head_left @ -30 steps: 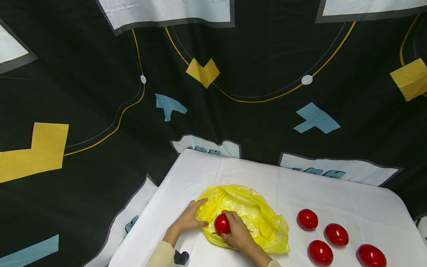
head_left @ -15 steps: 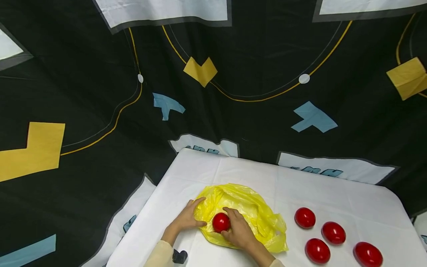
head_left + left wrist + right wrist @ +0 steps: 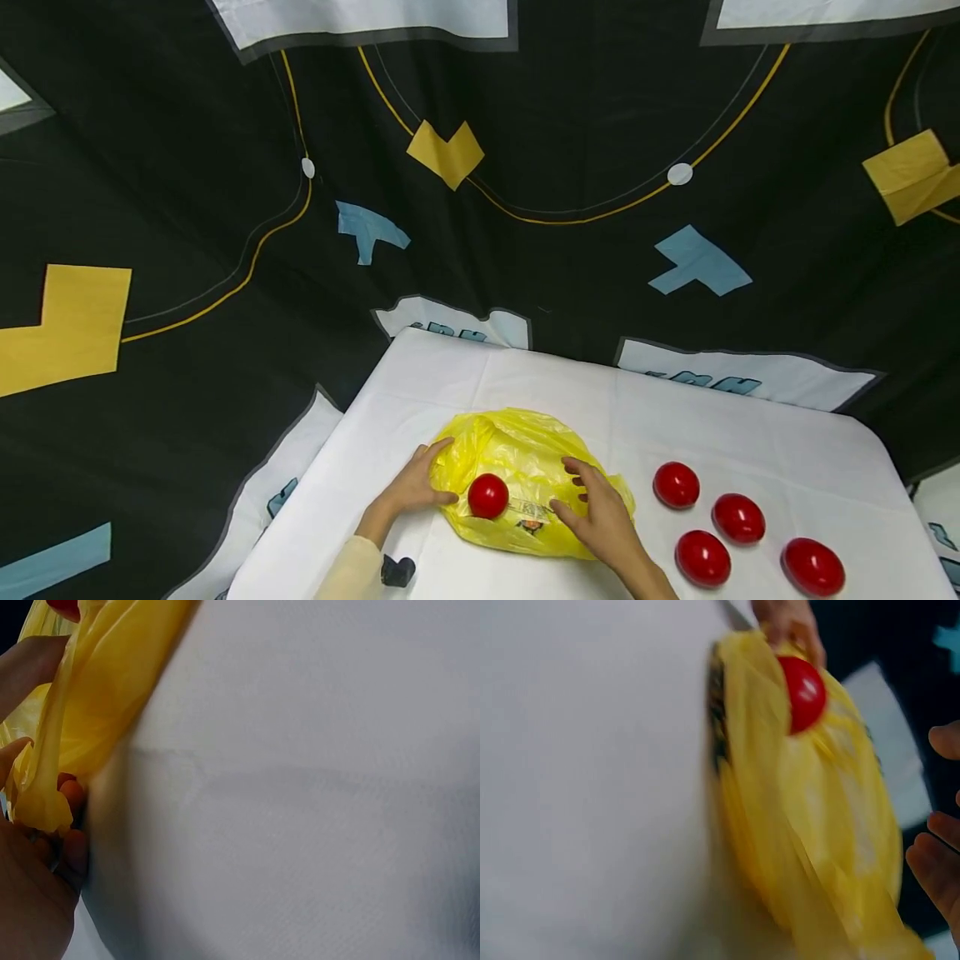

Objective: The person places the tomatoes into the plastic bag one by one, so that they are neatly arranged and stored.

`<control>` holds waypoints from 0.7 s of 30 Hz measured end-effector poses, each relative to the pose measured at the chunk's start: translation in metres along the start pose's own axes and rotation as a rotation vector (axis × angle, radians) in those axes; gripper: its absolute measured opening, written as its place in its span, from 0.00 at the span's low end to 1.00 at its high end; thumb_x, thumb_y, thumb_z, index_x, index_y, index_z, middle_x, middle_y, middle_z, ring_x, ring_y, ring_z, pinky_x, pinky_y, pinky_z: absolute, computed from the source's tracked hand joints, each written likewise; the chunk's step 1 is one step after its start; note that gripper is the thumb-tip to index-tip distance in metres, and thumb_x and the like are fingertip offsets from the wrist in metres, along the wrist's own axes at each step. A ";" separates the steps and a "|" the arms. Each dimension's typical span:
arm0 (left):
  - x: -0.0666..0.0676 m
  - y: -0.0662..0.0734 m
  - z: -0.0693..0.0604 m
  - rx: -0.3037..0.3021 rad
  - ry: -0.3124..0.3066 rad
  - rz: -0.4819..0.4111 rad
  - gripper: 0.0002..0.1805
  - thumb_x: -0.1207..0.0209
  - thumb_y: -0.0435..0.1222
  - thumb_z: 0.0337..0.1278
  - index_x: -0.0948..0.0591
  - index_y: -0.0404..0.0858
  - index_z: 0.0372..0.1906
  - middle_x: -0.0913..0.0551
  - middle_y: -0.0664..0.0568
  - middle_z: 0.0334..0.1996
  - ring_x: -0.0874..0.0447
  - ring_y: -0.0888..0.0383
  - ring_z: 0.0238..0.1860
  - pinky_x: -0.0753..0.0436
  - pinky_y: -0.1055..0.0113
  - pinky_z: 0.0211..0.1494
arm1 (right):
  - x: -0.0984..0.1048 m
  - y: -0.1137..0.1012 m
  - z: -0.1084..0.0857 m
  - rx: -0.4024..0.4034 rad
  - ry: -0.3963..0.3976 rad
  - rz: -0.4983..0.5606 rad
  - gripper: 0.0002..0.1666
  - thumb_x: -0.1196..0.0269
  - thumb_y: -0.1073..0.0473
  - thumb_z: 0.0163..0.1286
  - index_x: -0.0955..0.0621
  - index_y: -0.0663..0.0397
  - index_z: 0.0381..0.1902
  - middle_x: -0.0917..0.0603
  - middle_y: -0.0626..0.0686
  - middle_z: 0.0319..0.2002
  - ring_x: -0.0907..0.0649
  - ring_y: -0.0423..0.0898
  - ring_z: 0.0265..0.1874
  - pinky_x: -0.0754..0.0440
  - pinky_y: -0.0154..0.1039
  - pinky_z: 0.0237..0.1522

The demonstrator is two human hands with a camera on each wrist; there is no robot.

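Note:
In the head view a red ball (image 3: 488, 496) rests on a crumpled yellow plastic bag (image 3: 525, 458), near its left end. My left hand (image 3: 412, 486) grips the bag's left edge; the left wrist view shows fingers curled round the gathered yellow plastic (image 3: 112, 682). Over the bag's right part is my right hand (image 3: 602, 517), fingers spread and slightly bent, holding nothing. The right wrist view has the red ball (image 3: 805, 694) in the bag's opening, apart from my right hand (image 3: 937, 855).
Several red round objects (image 3: 738, 518) lie on the white table (image 3: 420, 383) to the right of the bag. A black heart-shaped thing (image 3: 397, 572) is by my left wrist. Behind the table hangs a black cloth (image 3: 570, 292) with yellow and blue shapes.
My right hand has let go of the red ball and moved right across the bag. The ball now sits alone near my left hand, which keeps its place on the bag.

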State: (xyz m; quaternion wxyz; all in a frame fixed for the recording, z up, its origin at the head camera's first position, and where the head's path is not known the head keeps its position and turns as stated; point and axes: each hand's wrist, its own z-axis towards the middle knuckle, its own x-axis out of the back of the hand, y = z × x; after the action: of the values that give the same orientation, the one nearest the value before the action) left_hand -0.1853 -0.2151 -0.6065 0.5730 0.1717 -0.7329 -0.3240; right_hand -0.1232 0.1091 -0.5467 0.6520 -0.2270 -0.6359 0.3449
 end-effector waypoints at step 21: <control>-0.006 -0.007 0.006 0.012 0.015 -0.008 0.56 0.26 0.48 0.28 0.39 0.47 0.71 0.34 0.49 0.48 0.30 0.51 0.50 0.29 0.45 0.59 | 0.075 0.093 -0.086 -0.527 0.125 -0.298 0.62 0.22 0.45 0.40 0.41 0.62 0.67 0.38 0.69 0.60 0.42 0.69 0.57 0.36 0.70 0.54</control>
State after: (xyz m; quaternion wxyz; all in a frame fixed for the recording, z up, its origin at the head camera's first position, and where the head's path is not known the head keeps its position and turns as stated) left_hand -0.1905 -0.2148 -0.6161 0.5761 0.1803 -0.7299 -0.3207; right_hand -0.0567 0.2381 -0.5723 0.6518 -0.3134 -0.6885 0.0542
